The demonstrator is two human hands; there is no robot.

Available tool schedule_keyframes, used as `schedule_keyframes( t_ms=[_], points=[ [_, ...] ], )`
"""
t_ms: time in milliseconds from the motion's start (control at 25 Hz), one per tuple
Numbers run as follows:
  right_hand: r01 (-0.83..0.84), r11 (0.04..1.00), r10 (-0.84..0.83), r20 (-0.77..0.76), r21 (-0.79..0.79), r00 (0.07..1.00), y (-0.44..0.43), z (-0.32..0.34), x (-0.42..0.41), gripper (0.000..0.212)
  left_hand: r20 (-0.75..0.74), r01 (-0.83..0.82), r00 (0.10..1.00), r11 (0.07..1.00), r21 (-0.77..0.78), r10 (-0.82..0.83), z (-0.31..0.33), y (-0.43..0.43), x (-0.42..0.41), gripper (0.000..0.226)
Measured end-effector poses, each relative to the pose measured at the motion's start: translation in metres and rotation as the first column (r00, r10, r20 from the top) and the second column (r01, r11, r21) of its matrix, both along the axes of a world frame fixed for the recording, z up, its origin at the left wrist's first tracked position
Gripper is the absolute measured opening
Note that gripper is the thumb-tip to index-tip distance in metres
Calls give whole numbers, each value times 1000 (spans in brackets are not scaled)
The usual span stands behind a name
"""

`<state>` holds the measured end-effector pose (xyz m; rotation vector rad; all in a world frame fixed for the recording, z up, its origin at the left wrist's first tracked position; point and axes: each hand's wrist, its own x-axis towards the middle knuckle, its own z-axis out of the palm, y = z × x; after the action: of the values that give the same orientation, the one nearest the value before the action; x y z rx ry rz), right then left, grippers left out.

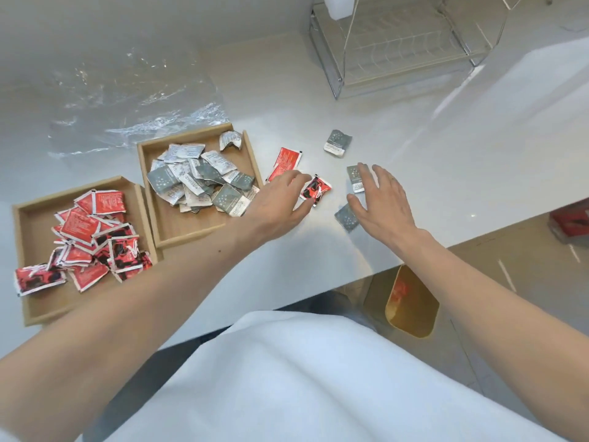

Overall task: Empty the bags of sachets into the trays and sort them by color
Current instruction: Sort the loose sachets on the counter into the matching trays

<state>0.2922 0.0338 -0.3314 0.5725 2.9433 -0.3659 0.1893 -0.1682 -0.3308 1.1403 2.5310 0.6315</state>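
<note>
Two wooden trays sit on the white counter. The left tray holds several red sachets; the right tray holds several grey ones. Loose on the counter lie a red sachet, a red-and-black sachet, a far grey sachet, a grey sachet under my right fingertips and another grey sachet beside my thumb. My left hand hovers open, fingers spread, touching the red sachets. My right hand is open, fingers resting on the grey sachet.
An empty clear plastic bag lies behind the trays. A wire dish rack stands at the back right. The counter edge runs diagonally at the right, with a yellow bin on the floor below it.
</note>
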Motion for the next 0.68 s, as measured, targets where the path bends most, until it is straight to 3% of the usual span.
schedule_keyframes(
  t_ms=[360,680],
  points=[
    [-271,949,287,81,-164,955,37,-26,4,55,177,-337,915,929,-153,362,-22,62,26,46],
    [-282,951,302,188,-128,935,42,-40,-1,56,195,-451,841,854,-261,504,-37,80,12,56]
  ],
)
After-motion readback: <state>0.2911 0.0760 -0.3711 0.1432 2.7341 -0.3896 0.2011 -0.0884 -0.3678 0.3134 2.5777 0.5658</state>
